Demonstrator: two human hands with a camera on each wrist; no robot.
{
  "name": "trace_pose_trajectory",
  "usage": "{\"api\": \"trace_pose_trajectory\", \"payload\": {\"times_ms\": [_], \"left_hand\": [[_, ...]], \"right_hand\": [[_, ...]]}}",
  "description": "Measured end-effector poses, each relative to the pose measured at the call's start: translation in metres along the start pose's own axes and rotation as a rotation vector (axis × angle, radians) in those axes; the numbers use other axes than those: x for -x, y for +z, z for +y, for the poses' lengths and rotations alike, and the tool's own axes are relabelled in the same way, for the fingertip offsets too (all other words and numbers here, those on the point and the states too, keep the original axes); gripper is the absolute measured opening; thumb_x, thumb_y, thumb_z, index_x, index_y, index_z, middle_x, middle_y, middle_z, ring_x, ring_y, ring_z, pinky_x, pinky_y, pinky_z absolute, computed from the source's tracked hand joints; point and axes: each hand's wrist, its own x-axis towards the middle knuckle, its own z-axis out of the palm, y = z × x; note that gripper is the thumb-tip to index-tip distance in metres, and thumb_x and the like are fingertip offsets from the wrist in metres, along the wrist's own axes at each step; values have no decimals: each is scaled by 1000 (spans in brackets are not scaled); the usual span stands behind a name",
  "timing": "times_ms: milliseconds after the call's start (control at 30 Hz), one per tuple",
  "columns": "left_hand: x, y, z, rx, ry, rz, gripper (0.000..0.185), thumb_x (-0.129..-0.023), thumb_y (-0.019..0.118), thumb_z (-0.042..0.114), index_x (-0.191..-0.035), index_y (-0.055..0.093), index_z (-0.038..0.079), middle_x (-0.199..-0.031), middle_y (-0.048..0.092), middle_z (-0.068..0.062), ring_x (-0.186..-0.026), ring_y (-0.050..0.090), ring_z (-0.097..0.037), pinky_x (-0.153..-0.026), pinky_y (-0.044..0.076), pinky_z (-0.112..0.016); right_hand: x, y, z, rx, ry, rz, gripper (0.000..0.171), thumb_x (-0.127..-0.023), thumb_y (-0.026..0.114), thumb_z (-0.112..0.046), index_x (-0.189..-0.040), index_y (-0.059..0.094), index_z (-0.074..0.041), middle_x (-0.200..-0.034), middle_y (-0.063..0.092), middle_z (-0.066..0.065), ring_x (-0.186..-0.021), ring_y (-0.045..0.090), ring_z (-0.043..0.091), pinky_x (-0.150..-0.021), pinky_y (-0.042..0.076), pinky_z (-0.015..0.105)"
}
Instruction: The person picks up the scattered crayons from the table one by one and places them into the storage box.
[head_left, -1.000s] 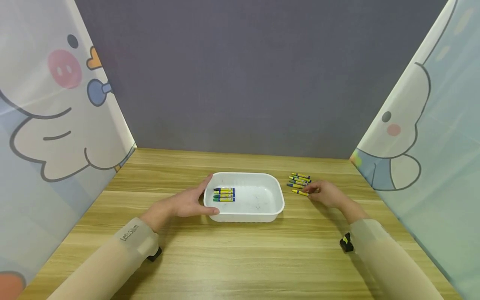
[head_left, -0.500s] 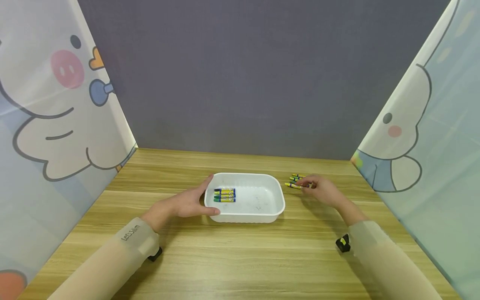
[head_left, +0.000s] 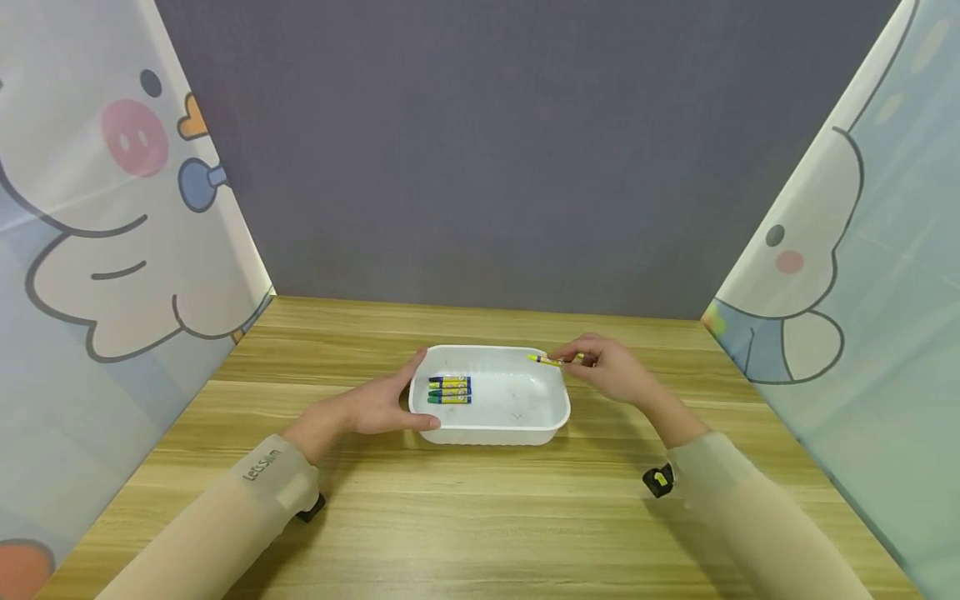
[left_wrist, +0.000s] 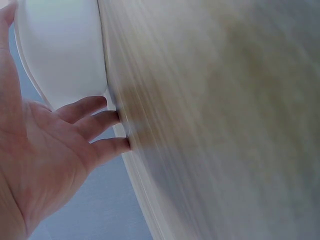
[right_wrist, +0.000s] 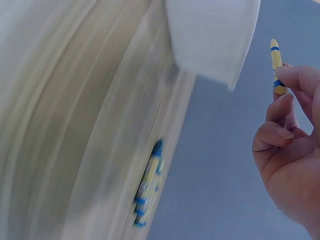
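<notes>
My left hand [head_left: 378,406] is spread against the left end of a white plastic tray [head_left: 487,435], its thumb along the near rim. Its fingers look fairly straight in the left wrist view, tips down by the tabletop. Several crayons [head_left: 450,390] in blue-and-yellow wrappers, with dark and green tips, lie side by side in the tray's left part. My right hand [head_left: 611,367] pinches a yellow crayon [right_wrist: 276,57] between thumb and fingers. In the head view the crayon's tip [head_left: 534,358] overlaps the tray's far right corner.
More crayons [right_wrist: 147,185] lie on the wooden table [head_left: 480,508] right of the tray, mostly hidden behind my right hand in the head view. A dark grey panel [head_left: 480,167] stands behind; cartoon-printed sheets [head_left: 885,333] flank both sides.
My right hand picked up the yellow crayon from the pile on the right and moved it left, over to the tray's far right corner. The left hand and tray stay put.
</notes>
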Motion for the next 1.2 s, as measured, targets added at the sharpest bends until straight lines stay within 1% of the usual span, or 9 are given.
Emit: {"api": "trace_pose_trajectory", "payload": {"times_ms": [100,200,333,533,667,800,967,1100,1200], "left_hand": [[0,0,1,9,6,-1,134,-89,82,68,-178,-3,14,-170,44,-24,-127,60,-31,-123,40,-62],[0,1,1,15,13,2,134,-89,83,67,-178,-3,14,-172,40,-24,-131,59,-32,-124,39,-62],[-1,1,1,3,15,14,134,-89,83,67,-178,-2,14,-166,47,-28,-132,60,-34,-124,40,-62],[-2,2,-1,-11,5,16,133,-88,82,69,-178,-2,18,-154,60,-26,-123,63,-32,-118,45,-62],[-3,2,0,-14,10,13,132,-89,81,69,-178,-2,18,-155,59,-26,-124,64,-32,-117,47,-61],[-2,1,1,-16,11,6,132,-90,80,70,-178,-2,17,-162,53,-28,-130,63,-34,-118,46,-62],[-3,2,0,-13,11,2,132,-90,79,71,-178,-3,18,-163,52,-27,-129,63,-33,-116,47,-61],[-2,2,-2,-12,1,3,133,-90,80,71,-178,-4,17,-164,52,-27,-133,62,-34,-117,47,-61],[-1,1,-2,-18,-4,9,133,-90,80,71,-178,-4,18,-164,51,-28,-135,62,-36,-118,46,-61]], "right_hand": [[-6,10,-11,-33,-19,-26,21,-104,76,-18,-123,84,-23,-112,72,5,-78,57,18,-65,47,28],[-12,21,-22,-54,-35,-52,21,-103,76,-17,-122,84,-23,-112,73,3,-80,58,17,-68,49,28],[-21,39,-32,-59,-62,-88,22,-103,75,-17,-122,85,-23,-111,74,1,-80,58,16,-70,50,29],[-39,70,-44,-61,-122,-158,21,-104,73,-15,-121,84,-20,-113,77,1,-74,55,11,-68,49,27],[-50,89,-53,-48,-142,-174,21,-103,73,-17,-119,85,-23,-117,79,-5,-82,58,10,-74,50,26],[-59,106,-61,-90,-129,-160,21,-102,73,-17,-118,85,-22,-113,80,-5,-92,61,14,-78,51,27],[-62,120,-66,-145,-117,-165,22,-100,74,-13,-117,86,-16,-109,80,0,-92,61,12,-78,50,25],[-62,126,-66,-131,-112,-191,21,-98,75,-10,-115,87,-16,-111,81,-1,-95,59,7,-82,50,25],[-63,129,-65,-87,-101,-232,20,-99,75,-10,-112,87,-19,-111,80,-4,-95,58,6,-84,50,25]]}}
